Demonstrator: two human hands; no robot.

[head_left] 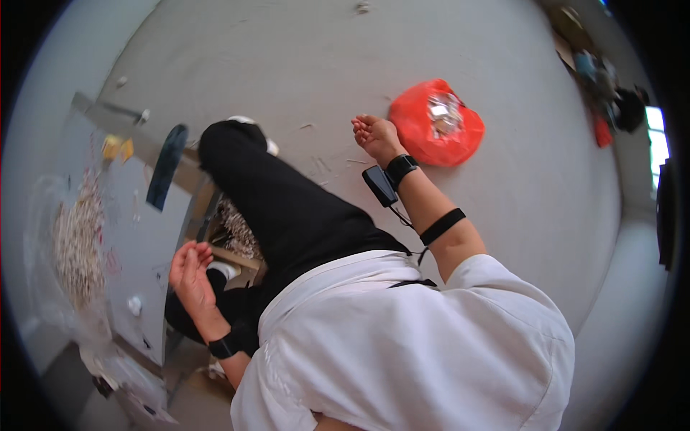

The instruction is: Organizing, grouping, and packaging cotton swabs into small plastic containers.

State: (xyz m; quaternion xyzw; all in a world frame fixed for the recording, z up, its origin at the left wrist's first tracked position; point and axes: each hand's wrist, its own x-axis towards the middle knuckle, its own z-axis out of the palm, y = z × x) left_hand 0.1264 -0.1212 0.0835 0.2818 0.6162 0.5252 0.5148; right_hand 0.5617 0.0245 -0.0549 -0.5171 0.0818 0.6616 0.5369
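Hands are working apart: the right hand (375,134) is reaching far toward the red bag (437,122) on the floor (503,215), fingers curled and grasping nothing visible, just beside the bag, probably to fetch from it. The left hand (191,273) is hovering loosely curled and empty near the grey table (136,237), where a pale heap (75,241) is lying, too blurred to identify.

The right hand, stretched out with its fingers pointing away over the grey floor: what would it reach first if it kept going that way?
Probably the crumpled red plastic bag, which lies just beside the right hand; depth is hard to judge, and the fingers may point slightly past its edge onto bare grey floor.
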